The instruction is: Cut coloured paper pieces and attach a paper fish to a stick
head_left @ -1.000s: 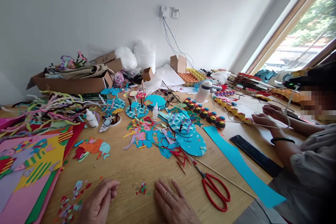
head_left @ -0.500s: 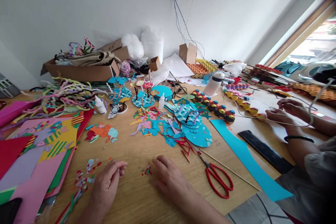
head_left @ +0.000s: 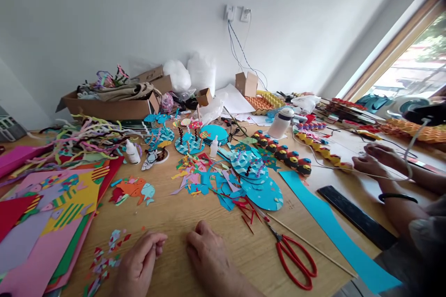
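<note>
My left hand (head_left: 139, 260) rests at the near edge of the table with fingers curled in and thumb against them; whatever they hold, if anything, is hidden. Just left of it lie small cut paper scraps (head_left: 104, 260) in red, white and purple. To its right, my right hand (head_left: 210, 256) bears down on the wood, its fingers bent and pressed together. Its fingertips are out of sight beneath it, where small scraps lay. Beyond it are red-handled scissors (head_left: 296, 260), red strips (head_left: 248, 218) and blue paper offcuts (head_left: 209, 178). Orange and blue paper fish (head_left: 135, 186) lie farther left.
Coloured sheets (head_left: 45, 241) are stacked at left. Fuzzy pipe cleaners (head_left: 87, 139), glue bottles (head_left: 133, 152) and fish decorations (head_left: 189, 137) stand farther back. A thin stick (head_left: 313, 243) and a blue strip (head_left: 334, 227) lie right. Another person's hands (head_left: 376, 162) work at far right.
My right hand has moved left and its fingers have bent down, covering the small scraps seen between my hands. My left hand keeps its curled shape. The view has tilted up slightly.
</note>
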Tool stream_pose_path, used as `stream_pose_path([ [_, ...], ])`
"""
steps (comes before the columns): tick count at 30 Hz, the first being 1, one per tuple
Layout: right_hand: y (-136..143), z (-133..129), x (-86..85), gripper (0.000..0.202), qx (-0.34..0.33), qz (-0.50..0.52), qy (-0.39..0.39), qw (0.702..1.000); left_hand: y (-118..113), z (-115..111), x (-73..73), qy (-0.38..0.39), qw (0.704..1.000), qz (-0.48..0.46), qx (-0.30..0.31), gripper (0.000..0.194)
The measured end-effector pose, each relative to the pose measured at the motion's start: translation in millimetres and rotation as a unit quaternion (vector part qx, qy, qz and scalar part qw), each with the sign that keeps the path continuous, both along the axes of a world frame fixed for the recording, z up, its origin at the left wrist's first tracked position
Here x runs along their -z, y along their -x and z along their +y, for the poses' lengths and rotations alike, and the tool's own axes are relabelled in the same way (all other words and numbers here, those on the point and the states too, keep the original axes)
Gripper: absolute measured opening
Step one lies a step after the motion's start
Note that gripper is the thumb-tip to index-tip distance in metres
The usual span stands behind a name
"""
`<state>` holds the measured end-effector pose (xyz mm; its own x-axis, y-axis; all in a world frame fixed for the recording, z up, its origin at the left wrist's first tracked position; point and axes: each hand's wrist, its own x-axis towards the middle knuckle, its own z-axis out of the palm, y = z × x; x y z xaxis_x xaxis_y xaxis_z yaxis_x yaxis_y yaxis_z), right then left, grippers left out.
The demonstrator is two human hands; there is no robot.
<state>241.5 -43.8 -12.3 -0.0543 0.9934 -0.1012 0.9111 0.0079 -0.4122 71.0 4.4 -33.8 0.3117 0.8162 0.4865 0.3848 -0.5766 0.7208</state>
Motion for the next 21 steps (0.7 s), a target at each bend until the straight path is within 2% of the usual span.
stream_pose_path([
  [7,-20,-3,0.1,0.020,-0.022,0.068,-0.025,0.997,0,-1,-2.2,0.009,1.000,0.011,-0.012,0.017],
  [12,-39,-9,-5.9,0.035,-0.052,0.062,0.028,0.996,-1,-3,-2.6,0.036,0.999,0.019,-0.009,0.020],
  [15,-36,-9,-5.0,0.037,-0.073,0.047,0.035,0.996,-1,-3,-2.4,0.056,0.998,0.022,-0.008,0.020],
  [21,-26,0,0.5,0.027,-0.041,0.016,0.037,0.998,-1,-3,-6.5,0.072,0.997,0.025,-0.018,0.020],
])
